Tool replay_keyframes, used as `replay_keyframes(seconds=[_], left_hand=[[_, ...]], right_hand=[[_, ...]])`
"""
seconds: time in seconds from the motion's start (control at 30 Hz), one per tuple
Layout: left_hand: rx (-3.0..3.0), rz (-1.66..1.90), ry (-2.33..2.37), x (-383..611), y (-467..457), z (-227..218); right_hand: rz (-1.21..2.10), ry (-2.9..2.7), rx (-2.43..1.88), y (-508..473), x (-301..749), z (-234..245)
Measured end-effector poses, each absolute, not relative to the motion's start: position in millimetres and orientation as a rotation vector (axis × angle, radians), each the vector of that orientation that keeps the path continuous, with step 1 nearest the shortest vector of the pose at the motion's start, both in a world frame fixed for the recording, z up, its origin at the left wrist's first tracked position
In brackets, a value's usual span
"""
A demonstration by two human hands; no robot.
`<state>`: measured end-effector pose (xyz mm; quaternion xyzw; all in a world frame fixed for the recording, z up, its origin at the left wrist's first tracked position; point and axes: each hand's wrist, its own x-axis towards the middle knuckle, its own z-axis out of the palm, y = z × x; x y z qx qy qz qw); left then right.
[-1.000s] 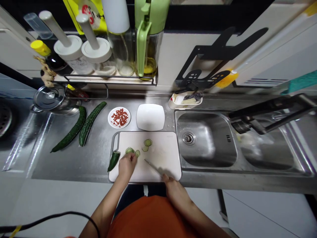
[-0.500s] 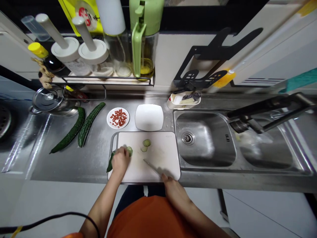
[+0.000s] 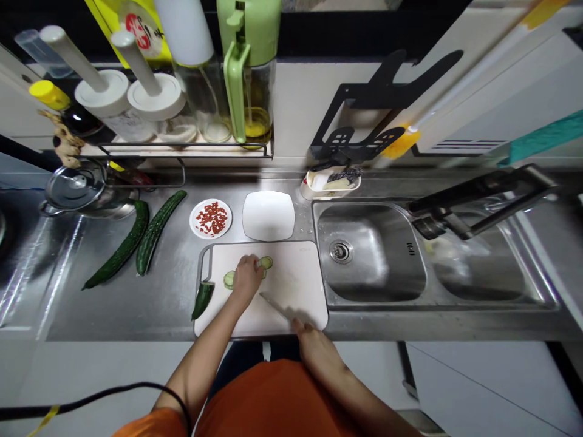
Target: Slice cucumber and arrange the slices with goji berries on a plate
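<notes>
My left hand [image 3: 247, 278] is over the middle of the white cutting board [image 3: 296, 273], its fingers drawn together on the edge of a few cucumber slices [image 3: 266, 262]. More cucumber slices [image 3: 229, 280] lie just left of that hand. A cut piece of cucumber [image 3: 203, 300] rests at the board's left edge, untouched. At the front right of the board, my right hand [image 3: 314, 343] is closed round the handle of a knife [image 3: 277, 306]. The blade lies low over the board and points up and left.
Behind the board stand a plate of chopped red bits [image 3: 210, 219] and a white square plate [image 3: 268, 216]. Two whole cucumbers [image 3: 157, 233] lie to the left, near a lidded pot [image 3: 77, 188]. A double sink [image 3: 373, 255] with a black faucet [image 3: 473, 200] is on the right.
My left hand has let go of the cucumber piece and moved right to the slices. The piece and some slices now show on the left. The knife hand has hardly moved.
</notes>
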<state>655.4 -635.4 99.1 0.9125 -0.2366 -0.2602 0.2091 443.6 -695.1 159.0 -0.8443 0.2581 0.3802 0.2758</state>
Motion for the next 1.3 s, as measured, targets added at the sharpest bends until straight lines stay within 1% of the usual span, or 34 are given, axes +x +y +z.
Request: replay_keyframes(seconds=[0.17, 0.43, 0.6, 0.87, 1.0, 1.13, 1.2, 1.3], left_hand=[[2.532, -0.69, -0.634, 655, -638, 97], [2.519, -0.764, -0.615, 650, -640, 99], [2.373, -0.81, -0.516, 652, -636, 102], [2.198, -0.862, -0.428, 651, -593, 96], [2.168, -0.955, -0.318, 640, -570, 91], [2.16, -1.044, -0.321, 629, -564, 90], [2.215, -1.038, -0.35, 626, -565, 92], [2.32, -0.94, -0.367, 624, -567, 95]], right_hand=[[1.021, 0.694, -2.28, -695, 445, 161], [1.029, 0.69, -2.236, -696, 448, 162], [1.03, 0.673, -2.262, -698, 446, 159], [1.053, 0.657, -2.206, -711, 439, 167], [1.057, 0.711, -2.23, -714, 433, 168], [1.027, 0.715, -2.278, -712, 436, 167], [1.021, 0.702, -2.297, -710, 440, 166], [1.011, 0.671, -2.324, -705, 446, 164]])
